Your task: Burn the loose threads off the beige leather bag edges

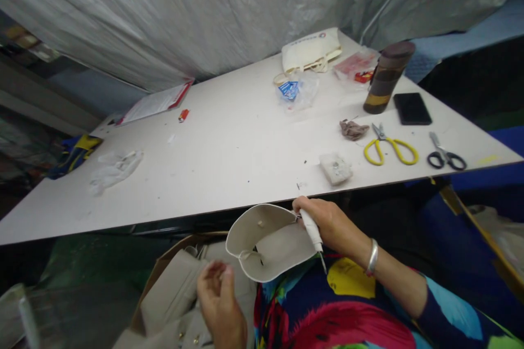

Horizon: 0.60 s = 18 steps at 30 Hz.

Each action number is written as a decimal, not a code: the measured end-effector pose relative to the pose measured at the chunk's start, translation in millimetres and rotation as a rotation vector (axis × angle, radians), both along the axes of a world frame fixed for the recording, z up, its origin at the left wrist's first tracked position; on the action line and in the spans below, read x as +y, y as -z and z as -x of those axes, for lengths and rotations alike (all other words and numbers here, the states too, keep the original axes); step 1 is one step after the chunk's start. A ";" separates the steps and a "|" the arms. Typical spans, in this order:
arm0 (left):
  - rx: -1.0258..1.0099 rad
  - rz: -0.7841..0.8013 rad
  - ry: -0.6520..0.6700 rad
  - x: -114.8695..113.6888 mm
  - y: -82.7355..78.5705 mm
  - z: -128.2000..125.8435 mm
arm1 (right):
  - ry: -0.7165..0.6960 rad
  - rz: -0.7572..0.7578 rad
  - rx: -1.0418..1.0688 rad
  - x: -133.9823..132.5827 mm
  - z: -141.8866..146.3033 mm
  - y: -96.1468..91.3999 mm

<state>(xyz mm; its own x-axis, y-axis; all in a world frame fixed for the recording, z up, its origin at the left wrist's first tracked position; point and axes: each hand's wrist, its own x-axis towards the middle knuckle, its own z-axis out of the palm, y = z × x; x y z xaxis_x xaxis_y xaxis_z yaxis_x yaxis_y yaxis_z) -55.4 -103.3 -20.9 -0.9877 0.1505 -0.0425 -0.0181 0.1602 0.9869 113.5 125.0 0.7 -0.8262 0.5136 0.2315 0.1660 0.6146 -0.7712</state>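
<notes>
A beige pouch-like bag point(282, 245) hangs with its mouth open toward me, just below the table's front edge. My right hand point(327, 220) grips its right rim and also holds a white-handled tool point(311, 230) with a thin metal tip pointing down. A small cord or loop shows at the bag's left rim. Left of the bag, my left hand point(221, 294) is apart from it, fingers curled in with the thumb close to them; whatever they pinch is too small to make out. Beneath, a cardboard box point(158, 275) holds several similar beige pieces point(174, 289), some with metal studs.
On the white table point(213, 158) lie yellow-handled scissors point(391, 149), black-handled scissors point(446, 158), a small clear packet point(335, 169), a brown crumpled cloth point(353, 129), a phone point(412, 108), a brown tumbler point(387, 78), a cloth bag point(311, 49) and plastic bags point(117, 169).
</notes>
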 end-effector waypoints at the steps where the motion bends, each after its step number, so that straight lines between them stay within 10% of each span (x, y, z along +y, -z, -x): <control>1: 0.142 0.011 0.011 -0.2 -5.7 6.8 | 0.011 0.045 0.055 -0.8 -1.8 0.8; 4: 0.394 0.094 0.244 13.6 -35.8 30.2 | 0.022 0.175 0.182 -6.7 -4.1 -1.3; 11: 0.655 0.160 1.292 109.5 -127.4 40.3 | 0.020 0.399 0.290 -26.9 -6.4 -17.5; 18: -0.007 0.219 1.669 167.8 -100.6 27.2 | 0.381 0.527 0.433 -24.6 -7.6 -11.5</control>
